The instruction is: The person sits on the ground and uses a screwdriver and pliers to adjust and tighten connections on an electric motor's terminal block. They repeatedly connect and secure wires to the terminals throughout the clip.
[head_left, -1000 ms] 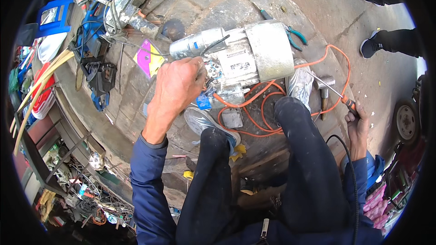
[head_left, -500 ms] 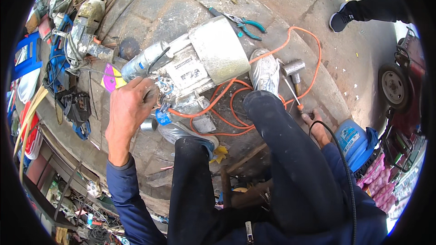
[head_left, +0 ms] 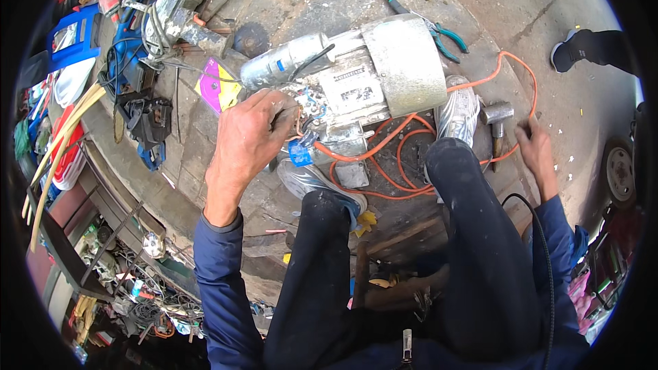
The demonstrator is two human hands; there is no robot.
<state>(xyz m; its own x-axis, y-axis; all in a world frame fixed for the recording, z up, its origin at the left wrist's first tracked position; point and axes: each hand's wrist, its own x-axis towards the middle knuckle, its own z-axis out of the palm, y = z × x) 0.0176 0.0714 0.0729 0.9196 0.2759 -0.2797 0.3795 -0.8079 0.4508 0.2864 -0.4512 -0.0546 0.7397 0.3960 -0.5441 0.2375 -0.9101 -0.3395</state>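
An electric motor (head_left: pixel 404 62) with a pale, paint-worn housing lies on the paved ground in front of me. A grey cylinder (head_left: pixel 284 62) is fixed along its side, and thin wires (head_left: pixel 312 104) show in its uncovered connection box. My left hand (head_left: pixel 250 140) is at the box's left edge, thumb and fingers pinched on a wire there; the fingertips are partly hidden. Blue tape (head_left: pixel 299 153) sits just below, beside the orange cable (head_left: pixel 356 158). My right hand (head_left: pixel 538 151) is right of the hammer (head_left: pixel 498 123), fingers curled in over the cable loop; what they hold is hidden.
Pliers with teal handles (head_left: pixel 449 41) lie beyond the motor. A pink-and-yellow disc packet (head_left: pixel 218 85), a power tool (head_left: pixel 185 24) and other tools crowd the left. My shoes (head_left: pixel 458 113) flank the cable coils. Another person's shoe (head_left: pixel 567 53) stands at the far right.
My view has shifted, moving the scene rightward. The screwdriver at my right hand no longer shows; that hand is now higher, beside the orange cable. My left hand stays at the connection box.
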